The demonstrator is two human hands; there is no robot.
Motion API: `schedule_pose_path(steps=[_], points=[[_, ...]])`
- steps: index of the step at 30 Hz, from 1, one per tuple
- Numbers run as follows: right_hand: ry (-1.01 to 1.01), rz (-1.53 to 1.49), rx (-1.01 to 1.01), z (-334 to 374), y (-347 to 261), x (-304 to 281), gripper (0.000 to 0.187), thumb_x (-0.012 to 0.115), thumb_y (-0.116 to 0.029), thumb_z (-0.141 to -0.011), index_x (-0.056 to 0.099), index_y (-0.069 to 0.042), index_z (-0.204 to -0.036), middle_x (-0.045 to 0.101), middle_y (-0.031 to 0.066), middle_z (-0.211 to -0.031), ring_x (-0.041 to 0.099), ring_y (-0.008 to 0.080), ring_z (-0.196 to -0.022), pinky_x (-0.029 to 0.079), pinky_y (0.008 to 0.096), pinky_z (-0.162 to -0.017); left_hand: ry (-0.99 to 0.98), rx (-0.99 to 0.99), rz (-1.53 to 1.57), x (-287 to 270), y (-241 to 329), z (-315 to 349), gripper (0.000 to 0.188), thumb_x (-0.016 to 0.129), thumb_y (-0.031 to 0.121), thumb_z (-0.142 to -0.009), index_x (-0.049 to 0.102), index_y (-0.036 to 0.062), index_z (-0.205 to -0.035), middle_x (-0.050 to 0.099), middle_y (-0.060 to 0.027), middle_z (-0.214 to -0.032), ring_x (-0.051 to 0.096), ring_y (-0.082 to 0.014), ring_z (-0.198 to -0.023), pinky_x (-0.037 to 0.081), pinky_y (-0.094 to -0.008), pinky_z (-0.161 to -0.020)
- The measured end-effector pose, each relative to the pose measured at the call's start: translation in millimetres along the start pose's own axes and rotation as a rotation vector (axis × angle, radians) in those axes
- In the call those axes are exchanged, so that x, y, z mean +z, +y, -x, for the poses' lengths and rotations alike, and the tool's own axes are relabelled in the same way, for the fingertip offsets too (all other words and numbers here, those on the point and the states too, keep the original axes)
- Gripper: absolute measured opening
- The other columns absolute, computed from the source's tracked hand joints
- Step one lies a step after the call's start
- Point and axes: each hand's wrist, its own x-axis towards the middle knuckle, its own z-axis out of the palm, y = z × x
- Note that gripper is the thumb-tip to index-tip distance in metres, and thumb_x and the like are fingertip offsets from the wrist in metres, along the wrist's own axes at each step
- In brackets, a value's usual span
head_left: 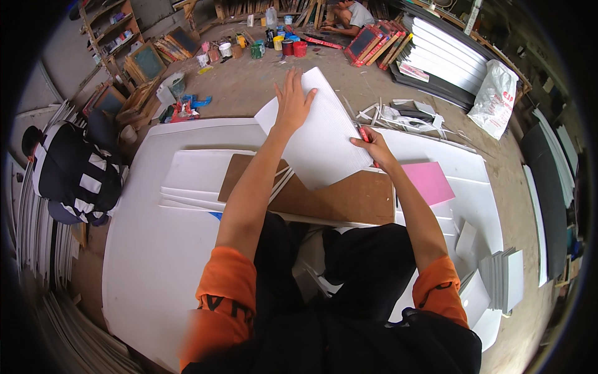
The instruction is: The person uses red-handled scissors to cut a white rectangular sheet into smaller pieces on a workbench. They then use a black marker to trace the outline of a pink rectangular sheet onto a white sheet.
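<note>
A white ribbed sheet (330, 140) leans at a slant over a brown board (355, 201) in front of my knees. Spread over the sheet's far left part, my left hand (293, 107) presses on it with fingers apart. My right hand (375, 148) is closed round a slim red utility knife (363, 133) at the sheet's right edge; its blade tip is too small to make out. Thin white strips (281, 187) lie on the brown board beneath my left forearm. A pink sheet (427, 182) rests right of the board.
Large white sheets (149, 262) cover the floor around me. White offcuts (405, 115) lie beyond, near a white sack (495, 100). Stacked grey-white pieces (503, 280) stand at right, a black-and-white bag (81, 174) at left. Paint tubs (299, 48) and a crouching person (352, 17) are far off.
</note>
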Motion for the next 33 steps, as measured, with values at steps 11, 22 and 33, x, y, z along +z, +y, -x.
schedule_pose_path(steps=[11, 22, 33], points=[[0.427, 0.052, -0.170, -12, 20, -15, 0.023, 0.047, -0.023, -0.089, 0.052, -0.002, -0.095, 0.060, 0.0071, -0.071, 0.054, 0.0133, -0.061, 0.045, 0.0273, -0.056, -0.143, -0.137, 0.088, 16, -7, 18, 0.040, 0.050, 0.034, -0.085, 0.043, 0.0075, -0.114, 0.048, -0.0151, -0.109, 0.044, -0.0321, -0.105, 0.029, -0.0523, -0.085], [0.277, 0.098, 0.223, -11, 24, -9, 0.030, 0.042, -0.030, -0.090, 0.049, -0.005, -0.103, 0.059, 0.0064, -0.084, 0.057, 0.0126, -0.058, 0.039, 0.0243, -0.046, -0.449, 0.153, -0.064, 73, 51, 62, 0.034, 0.054, 0.028, -0.083, 0.044, 0.0144, -0.114, 0.047, -0.0113, -0.106, 0.042, -0.0274, -0.103, 0.029, -0.0463, -0.081], [0.246, 0.107, 0.379, 0, 38, -19, 0.030, 0.045, -0.026, -0.086, 0.044, 0.000, -0.102, 0.059, 0.0113, -0.086, 0.059, 0.0168, -0.055, 0.042, 0.0263, -0.042, -0.602, 0.264, -0.208, 111, 59, 72, 0.036, 0.055, 0.019, -0.081, 0.042, 0.0180, -0.114, 0.054, -0.0096, -0.098, 0.046, -0.0267, -0.099, 0.033, -0.0449, -0.079]])
